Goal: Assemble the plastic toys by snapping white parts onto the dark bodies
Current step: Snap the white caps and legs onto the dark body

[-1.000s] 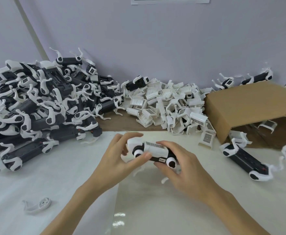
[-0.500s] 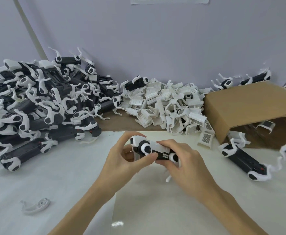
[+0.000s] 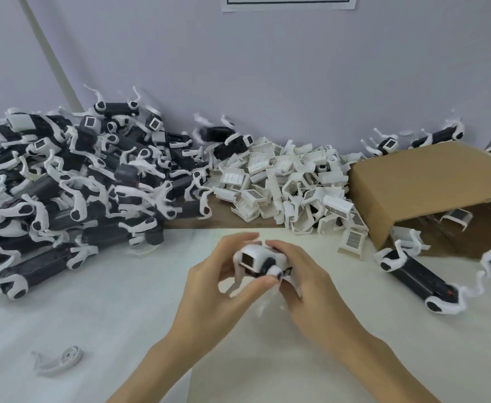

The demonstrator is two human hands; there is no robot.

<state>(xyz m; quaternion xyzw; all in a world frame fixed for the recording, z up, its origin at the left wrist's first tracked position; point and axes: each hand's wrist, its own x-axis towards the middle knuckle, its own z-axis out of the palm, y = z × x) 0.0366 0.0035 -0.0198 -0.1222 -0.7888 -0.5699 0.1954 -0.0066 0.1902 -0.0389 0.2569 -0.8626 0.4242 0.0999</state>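
Fingers of both hands curled round one toy (image 3: 263,261), held just above the white table (image 3: 122,315) at centre. Left hand (image 3: 221,289) grips it from the left, thumb tip against the near side; right hand (image 3: 311,286) wraps the right end. Toy's end faces the camera: white cap with a dark square window, dark body behind, white legs hanging below. Slightly blurred.

Head view, the rest: big heap of black-and-white toys (image 3: 72,181) far left. Pile of loose white parts (image 3: 290,184) at the wall behind the hands. Cardboard box (image 3: 430,187) tipped on its side, right. One toy on the table (image 3: 412,277) in front of the box. Single white leg piece (image 3: 59,359) near left.
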